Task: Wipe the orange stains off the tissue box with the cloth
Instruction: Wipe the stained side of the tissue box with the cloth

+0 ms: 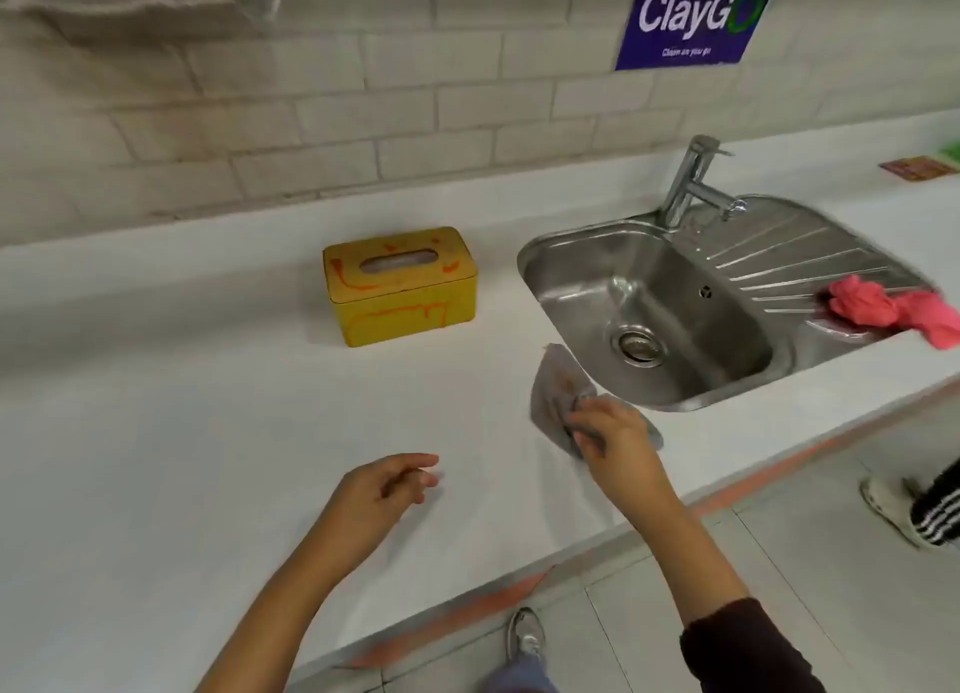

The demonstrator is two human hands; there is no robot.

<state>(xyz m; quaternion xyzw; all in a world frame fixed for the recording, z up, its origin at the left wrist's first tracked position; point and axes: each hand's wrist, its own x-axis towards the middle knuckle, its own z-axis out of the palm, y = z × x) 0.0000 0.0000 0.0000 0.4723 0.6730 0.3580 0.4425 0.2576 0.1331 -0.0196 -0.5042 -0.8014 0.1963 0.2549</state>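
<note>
A yellow tissue box (400, 287) stands on the white counter, left of the sink. Orange streaks mark its lid and front side. My right hand (613, 438) grips a grey cloth (558, 396) just above the counter, near the sink's front left corner and well to the right of the box. The cloth carries a faint orange smear. My left hand (389, 490) hovers over the counter in front of the box, fingers loosely apart, holding nothing.
A steel sink (566, 256) with a tap (691, 183) and drainboard lies at right; a pink cloth (893, 310) rests on the drainboard. The counter (156, 458) edge runs diagonally at lower right. Another person's foot (904, 510) stands on the floor at far right.
</note>
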